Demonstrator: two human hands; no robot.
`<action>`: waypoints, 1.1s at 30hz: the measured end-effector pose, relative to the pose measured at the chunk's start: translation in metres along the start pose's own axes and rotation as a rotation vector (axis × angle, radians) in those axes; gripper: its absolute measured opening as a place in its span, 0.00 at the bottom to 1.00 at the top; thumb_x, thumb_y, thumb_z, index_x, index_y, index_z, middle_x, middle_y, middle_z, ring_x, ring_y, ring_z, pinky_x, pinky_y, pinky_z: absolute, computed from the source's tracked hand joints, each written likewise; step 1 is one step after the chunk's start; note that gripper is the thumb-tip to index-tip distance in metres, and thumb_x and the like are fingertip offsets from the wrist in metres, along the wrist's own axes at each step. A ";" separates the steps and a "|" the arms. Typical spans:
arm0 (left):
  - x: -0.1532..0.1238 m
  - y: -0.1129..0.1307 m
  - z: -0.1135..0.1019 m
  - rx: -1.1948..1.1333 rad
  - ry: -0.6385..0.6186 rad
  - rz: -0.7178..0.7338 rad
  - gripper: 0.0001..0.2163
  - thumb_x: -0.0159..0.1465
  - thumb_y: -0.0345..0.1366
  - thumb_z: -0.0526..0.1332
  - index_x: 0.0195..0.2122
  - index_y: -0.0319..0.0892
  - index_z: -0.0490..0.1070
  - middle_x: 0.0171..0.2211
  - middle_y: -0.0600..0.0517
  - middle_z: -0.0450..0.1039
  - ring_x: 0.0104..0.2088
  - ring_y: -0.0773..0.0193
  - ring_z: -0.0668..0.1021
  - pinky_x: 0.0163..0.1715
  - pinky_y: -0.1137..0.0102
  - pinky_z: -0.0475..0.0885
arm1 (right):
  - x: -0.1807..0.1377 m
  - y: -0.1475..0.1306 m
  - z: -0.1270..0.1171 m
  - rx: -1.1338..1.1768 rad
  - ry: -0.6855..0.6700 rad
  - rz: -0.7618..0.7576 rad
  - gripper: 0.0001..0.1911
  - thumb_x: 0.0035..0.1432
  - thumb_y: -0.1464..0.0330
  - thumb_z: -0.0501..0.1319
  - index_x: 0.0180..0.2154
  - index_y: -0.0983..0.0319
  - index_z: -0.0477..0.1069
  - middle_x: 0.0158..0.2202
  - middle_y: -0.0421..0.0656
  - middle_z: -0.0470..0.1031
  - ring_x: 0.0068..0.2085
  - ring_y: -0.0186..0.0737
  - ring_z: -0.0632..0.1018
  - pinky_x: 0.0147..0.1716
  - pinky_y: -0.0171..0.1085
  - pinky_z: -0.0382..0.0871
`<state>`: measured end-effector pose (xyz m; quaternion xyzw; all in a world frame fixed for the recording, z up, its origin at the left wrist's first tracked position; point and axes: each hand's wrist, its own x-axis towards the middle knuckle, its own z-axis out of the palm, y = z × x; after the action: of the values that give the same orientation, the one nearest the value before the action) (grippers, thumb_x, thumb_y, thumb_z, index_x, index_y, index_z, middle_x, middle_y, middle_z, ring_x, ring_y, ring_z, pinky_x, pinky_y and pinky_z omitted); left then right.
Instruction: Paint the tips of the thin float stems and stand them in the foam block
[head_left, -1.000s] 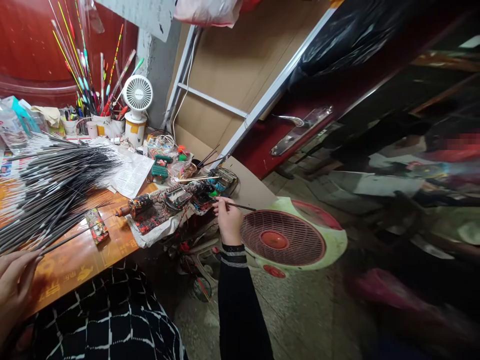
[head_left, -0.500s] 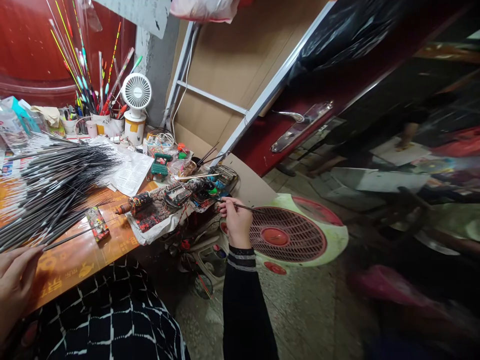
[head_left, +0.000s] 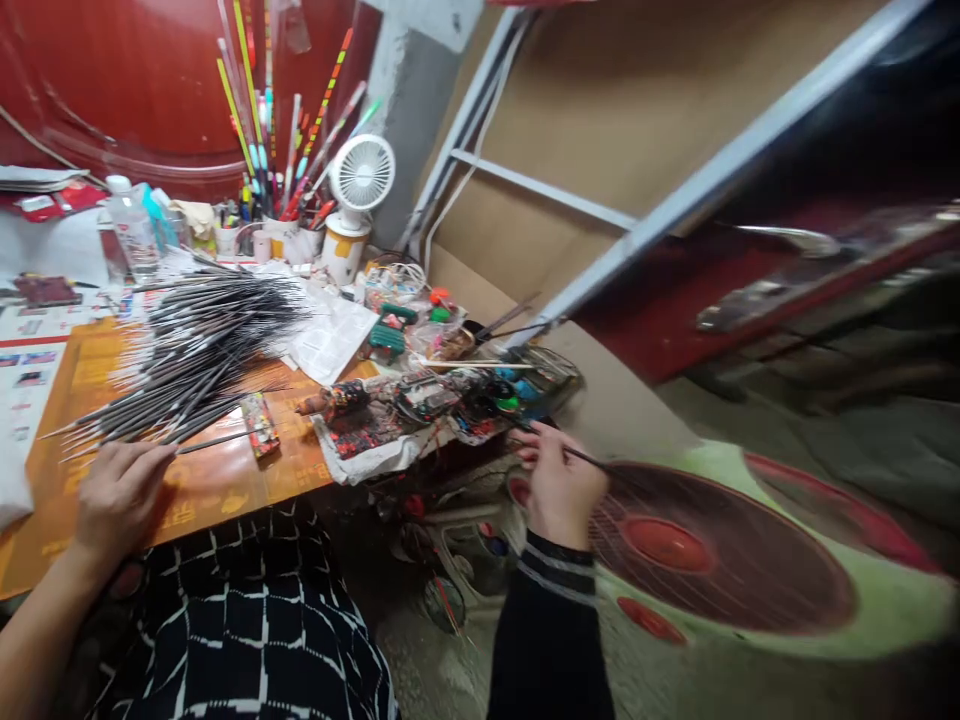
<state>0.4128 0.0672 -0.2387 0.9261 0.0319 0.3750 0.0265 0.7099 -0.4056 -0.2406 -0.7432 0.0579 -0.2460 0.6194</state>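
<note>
1. Black rods (head_left: 199, 345), a whole fanned heap of them, lie on the orange table (head_left: 202, 490). They start just past the left fingertips (head_left: 159, 460) and run away from them.
2. The left hand (head_left: 120, 490) sits knuckles-up on the table with its fingers curled in narrow. The tips are right at the near end of one loose rod. Honestly can't tell if it's pinched or only touched.
3. A little paint-flecked block (head_left: 260, 425) lies just beyond those fingertips, beside the loose rod.
4. The right hand (head_left: 559, 485) is off the table edge, fingers closed on a thin stick (head_left: 589, 460), pencil-style. The far end pokes out past the knuckles over the floor fan (head_left: 750, 560).
5. A paint-splattered rag (head_left: 375, 450) and the messy trays on it sit near the right fingertips, just ahead of them.
6. Handling, my guess:
   - The rods look featherlight, springy and slick, so they'll roll and slide off each other.
   - Probably snappy if bent hard.
   - I'd pinch one with thumb and two fingertips a bit in from the end so it doesn't whip, and lift it clear of the heap rather than drag it.
7. Same for the stick: light grip near the middle, no squeezing.
</note>
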 end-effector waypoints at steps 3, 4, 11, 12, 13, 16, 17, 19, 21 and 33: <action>0.000 0.004 -0.006 -0.017 -0.038 -0.058 0.09 0.71 0.35 0.56 0.45 0.46 0.76 0.39 0.49 0.80 0.37 0.57 0.76 0.42 0.63 0.72 | -0.011 -0.004 -0.001 0.037 0.071 -0.005 0.19 0.51 0.54 0.66 0.37 0.62 0.78 0.27 0.43 0.77 0.22 0.34 0.70 0.18 0.32 0.59; 0.000 0.005 -0.009 -0.014 -0.045 -0.074 0.09 0.72 0.35 0.56 0.45 0.46 0.76 0.39 0.49 0.80 0.37 0.58 0.76 0.42 0.63 0.72 | -0.016 -0.006 0.000 0.043 0.118 -0.018 0.16 0.52 0.55 0.65 0.34 0.60 0.78 0.25 0.43 0.76 0.21 0.34 0.69 0.17 0.33 0.58; -0.010 -0.008 -0.026 0.038 -0.081 -0.133 0.10 0.72 0.36 0.56 0.46 0.47 0.77 0.40 0.49 0.79 0.39 0.57 0.75 0.44 0.63 0.72 | -0.094 -0.020 0.019 0.122 0.228 -0.283 0.17 0.62 0.55 0.59 0.41 0.61 0.78 0.26 0.40 0.73 0.21 0.37 0.69 0.21 0.40 0.65; -0.012 -0.011 -0.027 0.045 -0.087 -0.140 0.10 0.72 0.36 0.56 0.46 0.47 0.77 0.40 0.49 0.79 0.39 0.57 0.75 0.44 0.63 0.72 | -0.108 -0.023 0.024 0.103 0.179 -0.313 0.19 0.64 0.55 0.59 0.42 0.63 0.77 0.27 0.41 0.74 0.22 0.37 0.70 0.22 0.39 0.67; -0.013 -0.012 -0.028 0.051 -0.092 -0.144 0.10 0.72 0.36 0.56 0.46 0.47 0.78 0.40 0.49 0.79 0.39 0.57 0.75 0.45 0.63 0.72 | -0.121 -0.026 0.028 0.073 0.128 -0.341 0.20 0.66 0.55 0.57 0.43 0.65 0.77 0.28 0.42 0.75 0.22 0.36 0.71 0.24 0.39 0.68; -0.016 -0.015 -0.030 0.054 -0.097 -0.128 0.10 0.72 0.36 0.56 0.46 0.47 0.78 0.40 0.49 0.78 0.39 0.57 0.75 0.45 0.63 0.72 | -0.157 -0.033 0.044 -0.008 -0.036 -0.422 0.21 0.70 0.56 0.54 0.44 0.66 0.75 0.31 0.46 0.77 0.25 0.38 0.75 0.27 0.40 0.73; -0.017 -0.015 -0.030 0.056 -0.095 -0.117 0.10 0.72 0.36 0.56 0.46 0.47 0.78 0.40 0.49 0.78 0.39 0.57 0.75 0.44 0.63 0.72 | -0.168 -0.034 0.049 -0.018 -0.095 -0.452 0.19 0.71 0.57 0.54 0.44 0.65 0.75 0.32 0.47 0.78 0.26 0.38 0.76 0.28 0.40 0.75; -0.018 -0.016 -0.029 0.063 -0.089 -0.090 0.10 0.72 0.35 0.57 0.47 0.46 0.77 0.40 0.49 0.78 0.39 0.57 0.74 0.43 0.63 0.71 | -0.188 -0.035 0.060 0.008 -0.222 -0.536 0.14 0.71 0.62 0.55 0.45 0.63 0.75 0.34 0.46 0.79 0.28 0.38 0.78 0.30 0.39 0.77; -0.019 -0.017 -0.029 0.075 -0.080 -0.064 0.10 0.71 0.33 0.57 0.48 0.46 0.77 0.41 0.49 0.78 0.38 0.57 0.74 0.42 0.64 0.71 | -0.205 -0.035 0.072 0.081 -0.356 -0.640 0.10 0.70 0.68 0.56 0.47 0.61 0.75 0.36 0.45 0.80 0.30 0.37 0.80 0.31 0.37 0.78; -0.018 -0.014 -0.021 0.054 -0.030 -0.015 0.12 0.71 0.32 0.56 0.50 0.46 0.77 0.41 0.48 0.77 0.38 0.58 0.73 0.42 0.64 0.70 | -0.272 -0.055 0.128 0.344 -0.680 -0.803 0.22 0.66 0.80 0.56 0.58 0.58 0.70 0.40 0.43 0.81 0.39 0.38 0.82 0.40 0.39 0.82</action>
<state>0.3844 0.0799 -0.2370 0.9318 0.0487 0.3597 0.0049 0.5165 -0.1730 -0.2822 -0.6325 -0.4745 -0.2148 0.5733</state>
